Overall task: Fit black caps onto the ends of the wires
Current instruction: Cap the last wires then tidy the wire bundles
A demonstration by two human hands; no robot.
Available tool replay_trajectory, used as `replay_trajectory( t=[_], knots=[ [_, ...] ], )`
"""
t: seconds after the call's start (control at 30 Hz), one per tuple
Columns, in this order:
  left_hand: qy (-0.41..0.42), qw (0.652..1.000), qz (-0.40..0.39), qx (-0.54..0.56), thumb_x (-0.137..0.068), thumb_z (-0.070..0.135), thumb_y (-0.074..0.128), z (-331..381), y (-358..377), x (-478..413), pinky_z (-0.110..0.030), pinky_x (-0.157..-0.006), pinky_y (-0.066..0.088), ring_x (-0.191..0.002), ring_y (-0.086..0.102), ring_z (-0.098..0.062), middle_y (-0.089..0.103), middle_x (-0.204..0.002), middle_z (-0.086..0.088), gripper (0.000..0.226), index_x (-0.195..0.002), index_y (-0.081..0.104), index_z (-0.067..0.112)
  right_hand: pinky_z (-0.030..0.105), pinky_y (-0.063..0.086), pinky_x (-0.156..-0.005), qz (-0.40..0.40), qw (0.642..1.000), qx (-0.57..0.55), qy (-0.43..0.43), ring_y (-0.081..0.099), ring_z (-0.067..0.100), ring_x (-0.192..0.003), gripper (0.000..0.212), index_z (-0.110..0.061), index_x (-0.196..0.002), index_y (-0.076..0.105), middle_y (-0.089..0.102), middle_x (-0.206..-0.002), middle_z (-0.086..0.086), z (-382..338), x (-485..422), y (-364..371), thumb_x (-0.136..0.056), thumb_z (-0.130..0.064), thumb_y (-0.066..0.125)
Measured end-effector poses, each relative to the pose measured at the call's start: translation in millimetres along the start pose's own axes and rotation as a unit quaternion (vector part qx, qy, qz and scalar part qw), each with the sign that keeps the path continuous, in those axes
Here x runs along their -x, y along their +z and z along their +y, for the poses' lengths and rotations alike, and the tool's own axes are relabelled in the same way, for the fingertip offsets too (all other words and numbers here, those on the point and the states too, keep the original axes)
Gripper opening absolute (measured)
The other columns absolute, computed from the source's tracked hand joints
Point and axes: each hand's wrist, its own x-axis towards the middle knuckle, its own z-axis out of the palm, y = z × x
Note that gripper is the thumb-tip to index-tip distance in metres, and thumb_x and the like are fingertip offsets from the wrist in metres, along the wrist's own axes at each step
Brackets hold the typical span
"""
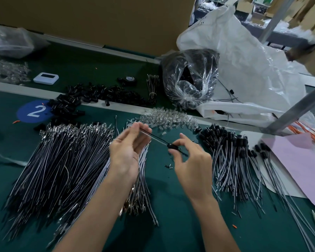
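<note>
At the green bench mat [171, 200], my left hand [127, 151] pinches the far end of one thin wire [156, 138] between thumb and fingertips. My right hand [191, 160] pinches a black cap [171, 146] on the wire's near end with thumb and forefinger, the other fingers spread loose.

The wire hangs stretched between both hands above the mat. It sits just right of the fanned pile of uncapped wires [62, 160] and left of the heap of capped wires [229, 157]. Spare loose caps [91, 95] lie far left, beyond a scatter of clear plastic parts [169, 118].

I cannot tell whether the cap is fully home; a short dark length shows past it.

The risks, as I judge them:
- **Buckling:** the wire is slender, so pushing off-axis could buckle it instead of seating the cap.
- **Slipping:** the grip on the small cap is only a fingertip pinch, and a slip would drop it among the small bits on the mat below, where it would be hard to find.
- **Loose fit:** a half-seated cap could also work loose once it joins the heap.
</note>
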Motion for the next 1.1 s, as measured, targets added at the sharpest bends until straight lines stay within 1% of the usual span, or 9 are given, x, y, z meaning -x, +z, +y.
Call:
replay_trajectory(
  t=[0.1,0.2,0.33,0.4,0.47,0.7,0.83,1.0,1.1],
  knots=[
    [0.02,0.999,0.026,0.007,-0.08,0.017,0.065,16.6,-5.3,-11.2,-0.023,-0.067,0.058,-0.079,0.074,-0.018,0.076,-0.084,-0.007,0.014,-0.089,0.071,0.007,0.032,0.058,-0.078,0.014,1.0,-0.014,-0.002,0.071,0.015,-0.088,0.014,-0.008,-0.088,0.072,0.073,-0.106,0.005,11.3,-0.7,-8.9,-0.077,-0.004,0.08],
    [-0.006,0.999,0.03,-0.012,-0.087,0.012,0.062,13.6,-5.3,-12.0,-0.021,-0.062,0.057,-0.073,0.073,-0.015,0.076,-0.081,-0.006,0.01,-0.091,0.069,0.006,0.025,0.057,-0.078,-0.004,0.984,-0.15,0.098,0.07,0.008,-0.083,0.014,-0.012,-0.089,0.07,0.075,-0.1,-0.003,15.5,-4.4,-11.8,-0.078,-0.006,0.078],
    [-0.058,0.998,0.027,-0.001,-0.091,0.0,0.056,1.8,-9.1,-7.6,-0.023,-0.065,0.06,-0.075,0.074,-0.017,0.075,-0.087,-0.011,0.015,-0.104,0.063,0.004,0.032,0.058,-0.083,0.001,0.849,-0.478,0.227,0.071,0.027,-0.095,0.015,-0.006,-0.095,0.063,0.075,-0.1,0.009,10.0,-15.0,-16.1,-0.081,-0.009,0.067],
    [-0.062,0.997,-0.003,-0.033,-0.091,-0.009,0.053,-6.4,-8.7,-2.4,-0.03,-0.076,0.061,-0.089,0.074,-0.023,0.075,-0.098,-0.012,0.033,-0.118,0.054,0.011,0.034,0.058,-0.081,0.007,0.769,-0.591,0.242,0.071,0.031,-0.092,0.014,-0.007,-0.097,0.057,0.074,-0.098,0.016,8.4,-21.6,-20.9,-0.085,-0.013,0.057],
    [-0.048,0.996,-0.033,-0.071,-0.089,-0.012,0.051,-12.6,-6.0,5.5,-0.035,-0.087,0.056,-0.106,0.069,-0.025,0.072,-0.113,-0.008,0.045,-0.124,0.051,0.017,0.034,0.059,-0.076,0.015,0.734,-0.638,0.235,0.072,0.028,-0.08,0.014,-0.008,-0.099,0.056,0.073,-0.087,0.013,8.4,-29.1,-26.4,-0.088,-0.016,0.052],
    [-0.016,0.957,-0.205,-0.203,-0.076,0.04,0.075,-5.5,13.0,19.4,-0.034,-0.095,0.051,-0.099,0.068,-0.021,0.074,-0.106,-0.007,0.04,-0.11,0.074,0.018,0.025,0.053,-0.053,-0.139,0.828,-0.517,0.166,0.062,0.018,-0.054,0.039,-0.014,-0.124,0.045,0.066,-0.066,0.008,1.8,-35.9,-26.6,-0.089,-0.024,0.058],
    [-0.002,0.951,-0.229,-0.209,-0.07,0.031,0.079,-6.0,19.0,22.2,-0.021,-0.073,0.053,-0.066,0.061,-0.013,0.073,-0.083,-0.007,0.035,-0.102,0.078,0.017,0.025,0.051,-0.054,-0.152,0.831,-0.505,0.177,0.06,0.019,-0.049,0.054,-0.013,-0.121,0.046,0.064,-0.059,0.008,-4.3,-30.5,-17.1,-0.078,-0.035,0.068],
    [-0.023,0.976,-0.181,-0.115,-0.065,0.024,0.079,-3.5,17.1,19.8,-0.023,-0.06,0.055,-0.076,0.067,-0.018,0.076,-0.092,-0.009,0.03,-0.093,0.079,0.014,0.029,0.057,-0.064,-0.177,0.847,-0.465,0.189,0.069,0.023,-0.06,0.039,-0.01,-0.11,0.058,0.074,-0.076,0.014,-3.5,-22.8,-13.3,-0.081,-0.036,0.065],
    [-0.005,0.978,-0.159,-0.132,-0.068,0.018,0.074,-2.4,16.3,17.1,-0.023,-0.073,0.056,-0.086,0.07,-0.015,0.076,-0.095,-0.007,0.021,-0.088,0.079,0.018,0.028,0.057,-0.062,-0.177,0.866,-0.429,0.189,0.07,0.022,-0.062,0.02,-0.006,-0.092,0.067,0.073,-0.072,0.013,-2.7,-15.3,-9.7,-0.081,-0.023,0.068]
  ],
)
